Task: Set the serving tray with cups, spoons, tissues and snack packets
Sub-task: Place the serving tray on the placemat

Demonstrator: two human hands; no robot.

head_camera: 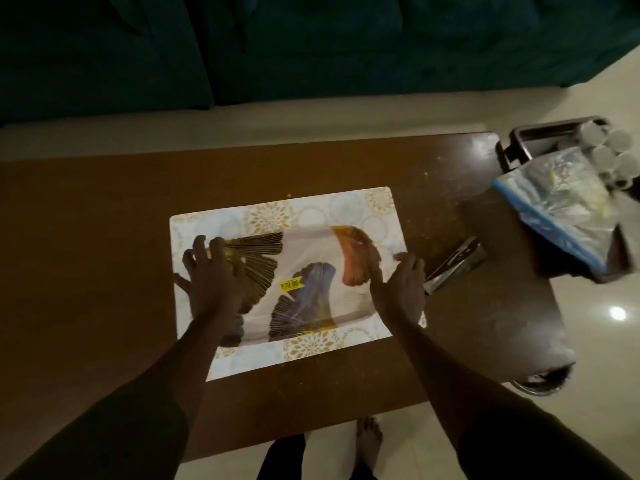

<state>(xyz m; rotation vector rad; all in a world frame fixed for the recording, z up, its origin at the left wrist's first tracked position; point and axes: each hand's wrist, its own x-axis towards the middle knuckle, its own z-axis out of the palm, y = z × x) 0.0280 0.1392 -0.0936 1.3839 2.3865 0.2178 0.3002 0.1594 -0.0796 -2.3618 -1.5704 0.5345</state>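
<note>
A white serving tray (311,251) printed with gold, blue and orange leaf shapes and a yellow price sticker lies on a white placemat (277,216) with gold flowers. My left hand (211,275) grips the tray's left end, fingers spread over the rim. At the tray's right end, my right hand (401,285) holds the rim. Several white cups (613,147) stand in a dark bin (540,133) at the far right. A clear plastic bag (561,206) with a blue edge lies across that bin; its contents are blurred. No spoons or tissues are recognisable.
The placemat sits mid-way on a brown wooden table (104,237). A shiny dark packet (457,263) lies just right of my right hand. A dark green sofa (311,46) runs behind the table. My bare foot (369,441) stands on the pale floor below the front edge.
</note>
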